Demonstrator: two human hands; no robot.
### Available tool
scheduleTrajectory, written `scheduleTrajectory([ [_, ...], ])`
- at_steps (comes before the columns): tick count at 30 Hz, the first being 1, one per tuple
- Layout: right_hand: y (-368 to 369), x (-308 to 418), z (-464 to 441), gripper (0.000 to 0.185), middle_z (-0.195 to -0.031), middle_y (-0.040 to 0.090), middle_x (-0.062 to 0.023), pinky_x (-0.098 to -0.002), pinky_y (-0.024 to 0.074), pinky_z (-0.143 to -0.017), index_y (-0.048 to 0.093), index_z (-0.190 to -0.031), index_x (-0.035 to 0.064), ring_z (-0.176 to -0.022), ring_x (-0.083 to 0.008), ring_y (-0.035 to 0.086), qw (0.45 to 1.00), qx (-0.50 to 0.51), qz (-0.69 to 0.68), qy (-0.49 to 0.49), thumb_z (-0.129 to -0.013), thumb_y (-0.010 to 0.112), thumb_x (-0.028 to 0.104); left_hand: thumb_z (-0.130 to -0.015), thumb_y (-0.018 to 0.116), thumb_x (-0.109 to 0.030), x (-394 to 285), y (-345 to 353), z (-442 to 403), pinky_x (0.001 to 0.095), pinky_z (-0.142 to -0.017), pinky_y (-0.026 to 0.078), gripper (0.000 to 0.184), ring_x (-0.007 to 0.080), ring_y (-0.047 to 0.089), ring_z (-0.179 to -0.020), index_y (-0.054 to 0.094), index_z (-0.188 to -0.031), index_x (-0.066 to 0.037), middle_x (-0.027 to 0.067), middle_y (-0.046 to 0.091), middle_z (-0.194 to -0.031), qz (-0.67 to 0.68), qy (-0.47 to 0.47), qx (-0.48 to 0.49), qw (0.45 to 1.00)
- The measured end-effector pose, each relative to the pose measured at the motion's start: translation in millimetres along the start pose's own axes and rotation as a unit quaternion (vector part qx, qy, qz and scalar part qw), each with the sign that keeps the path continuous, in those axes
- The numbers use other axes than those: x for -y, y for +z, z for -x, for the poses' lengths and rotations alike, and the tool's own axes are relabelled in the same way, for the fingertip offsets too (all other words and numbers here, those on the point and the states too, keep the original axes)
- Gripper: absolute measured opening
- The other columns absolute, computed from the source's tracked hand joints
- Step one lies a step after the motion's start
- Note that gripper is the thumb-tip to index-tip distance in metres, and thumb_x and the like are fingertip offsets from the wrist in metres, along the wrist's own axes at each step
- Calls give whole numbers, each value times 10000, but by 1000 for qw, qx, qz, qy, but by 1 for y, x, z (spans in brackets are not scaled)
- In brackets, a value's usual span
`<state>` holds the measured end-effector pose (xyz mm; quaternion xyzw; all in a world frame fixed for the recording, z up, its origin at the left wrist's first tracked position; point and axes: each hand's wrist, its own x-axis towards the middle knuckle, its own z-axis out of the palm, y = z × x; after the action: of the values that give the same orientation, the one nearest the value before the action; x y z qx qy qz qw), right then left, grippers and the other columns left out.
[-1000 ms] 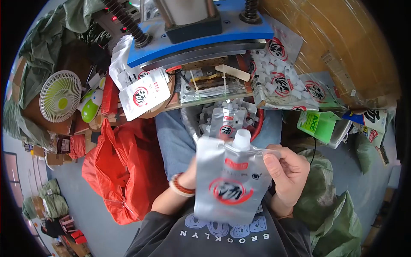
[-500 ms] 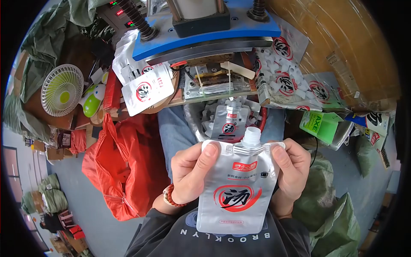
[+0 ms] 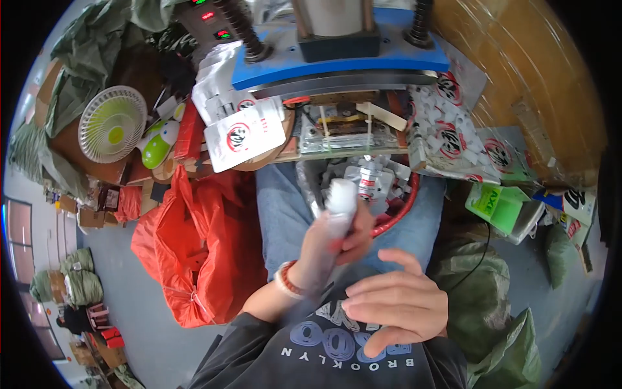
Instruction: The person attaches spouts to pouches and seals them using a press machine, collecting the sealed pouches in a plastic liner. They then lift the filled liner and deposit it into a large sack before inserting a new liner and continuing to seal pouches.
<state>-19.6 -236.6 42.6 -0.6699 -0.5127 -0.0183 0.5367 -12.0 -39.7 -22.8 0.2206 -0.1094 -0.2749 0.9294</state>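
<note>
A silver spout pouch (image 3: 324,249), seen nearly edge-on and blurred, is gripped by my left hand (image 3: 350,236) above my lap, with its white spout pointing up. My right hand (image 3: 402,305) is beside it in front of my shirt, fingers apart and holding nothing. Beyond them, between my knees, a basin with a red rim (image 3: 402,220) holds several silver pouches (image 3: 376,178) with spouts. A flat pouch with red and black print (image 3: 246,135) lies on the bench to the left of the press.
A blue press (image 3: 343,61) stands over the bench. White spouts (image 3: 447,123) fill a tray at right, near a green AXE box (image 3: 494,204). At left are a white fan (image 3: 112,123), a green toy-like object (image 3: 157,148) and a red bag (image 3: 194,253).
The pouch has turned from facing the camera to edge-on and moved slightly left in my left hand. My right hand has let go of it and opened. The view has shifted.
</note>
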Motion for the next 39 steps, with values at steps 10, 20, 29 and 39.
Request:
scheduleTrajectory([
  [10, 7, -12, 19, 344, -626, 655, -6, -383, 391, -742, 635, -743, 78, -560, -146, 576, 980, -188, -48, 46, -950, 558, 341, -946, 468, -501, 56, -24, -36, 303, -585, 340, 519, 175, 513, -548, 419, -1027, 10, 50, 471, -755, 352, -113, 418, 830],
  [20, -1, -10, 20, 195, -708, 678, -11, -370, 410, -736, 685, -829, 27, -621, -145, 603, 977, -187, -76, 72, -903, 614, 192, -894, 579, -471, 18, -34, -21, 321, -563, 368, 557, 209, 521, -596, 515, -1112, 37, 49, 478, -712, 197, -77, 386, 898],
  [29, -2, -61, 51, 223, -725, 591, -26, -217, 402, -616, 636, -1007, -38, -650, -86, 529, 862, -331, -106, 369, -948, 556, 161, -1031, 306, -426, -73, -66, 86, 320, -570, 413, 480, 209, 540, -579, 465, -1190, -3, 69, 506, -725, -193, 218, 33, 956],
  [39, 99, -257, 120, 389, -943, 625, -49, -255, 454, -774, 550, -1156, -22, -861, -103, 568, 822, -262, -64, 502, -879, 688, 215, -1020, 325, -448, -28, -64, 52, 237, -373, 307, 492, 117, 420, -449, 517, -1098, -2, 43, 491, -645, -257, 252, -121, 925],
])
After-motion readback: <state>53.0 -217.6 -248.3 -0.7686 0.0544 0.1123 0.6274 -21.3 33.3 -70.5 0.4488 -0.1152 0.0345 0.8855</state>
